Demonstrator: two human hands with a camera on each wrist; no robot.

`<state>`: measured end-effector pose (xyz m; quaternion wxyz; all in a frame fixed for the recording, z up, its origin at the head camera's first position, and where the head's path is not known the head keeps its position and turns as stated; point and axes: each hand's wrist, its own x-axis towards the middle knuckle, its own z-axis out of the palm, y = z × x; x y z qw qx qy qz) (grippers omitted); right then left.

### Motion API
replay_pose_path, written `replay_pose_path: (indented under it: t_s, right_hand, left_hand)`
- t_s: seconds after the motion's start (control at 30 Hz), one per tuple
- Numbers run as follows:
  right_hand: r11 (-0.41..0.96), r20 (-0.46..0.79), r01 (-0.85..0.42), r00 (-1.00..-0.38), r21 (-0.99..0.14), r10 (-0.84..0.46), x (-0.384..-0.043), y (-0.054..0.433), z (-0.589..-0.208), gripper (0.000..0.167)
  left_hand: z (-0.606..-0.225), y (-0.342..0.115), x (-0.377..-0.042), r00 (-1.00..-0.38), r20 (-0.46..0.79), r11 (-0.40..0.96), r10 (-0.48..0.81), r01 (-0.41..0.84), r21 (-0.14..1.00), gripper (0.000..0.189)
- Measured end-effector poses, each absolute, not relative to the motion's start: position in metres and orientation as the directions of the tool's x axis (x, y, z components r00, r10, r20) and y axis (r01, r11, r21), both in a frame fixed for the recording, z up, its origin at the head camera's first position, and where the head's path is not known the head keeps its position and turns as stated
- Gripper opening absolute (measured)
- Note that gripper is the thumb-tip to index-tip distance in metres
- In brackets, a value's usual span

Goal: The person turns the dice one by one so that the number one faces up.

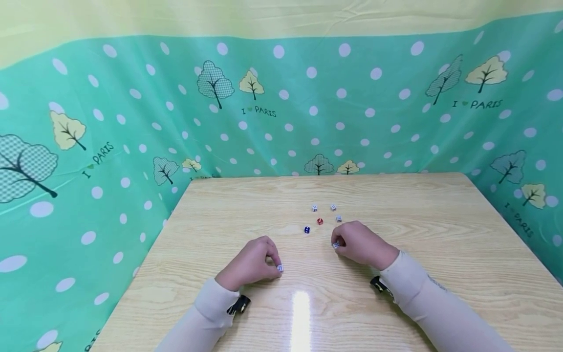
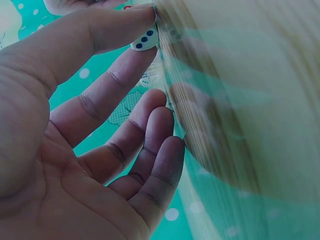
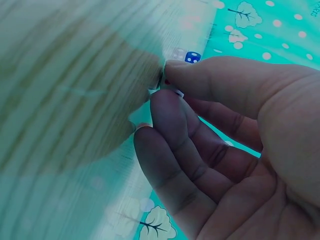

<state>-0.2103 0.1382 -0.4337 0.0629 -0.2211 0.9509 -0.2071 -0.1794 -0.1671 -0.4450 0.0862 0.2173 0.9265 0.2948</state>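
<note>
The left hand (image 1: 252, 261) pinches a die (image 1: 280, 268) between thumb and forefinger, down at the table (image 1: 220, 210); the right hand (image 1: 362, 243) pinches a second die (image 1: 336, 245), partly hidden by its fingers. Light, even pressure on opposite faces should keep each square. Just beyond lie the blue die (image 1: 307, 230), red die (image 1: 320, 221) and three white dice (image 1: 314, 208); the right knuckles had best clear the nearest.

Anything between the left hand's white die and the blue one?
Nothing visible. In the head view, the white die pinched by the left hand has only bare tabletop between it and the blue die. The right hand, holding another white die, is off to the right of that line.
</note>
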Motion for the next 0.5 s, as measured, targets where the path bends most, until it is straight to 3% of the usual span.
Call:
replay_pose_path:
  t_s: [0.5]
  right_hand:
    - [0.815, -0.015, -0.421, -0.886, -0.397, -0.464, -0.192, 0.156, -0.431, 0.011]
  left_hand:
    - [-0.446, -0.166, -0.18, -0.894, -0.042, 0.736, 0.446, 0.339, 0.586, 0.02]
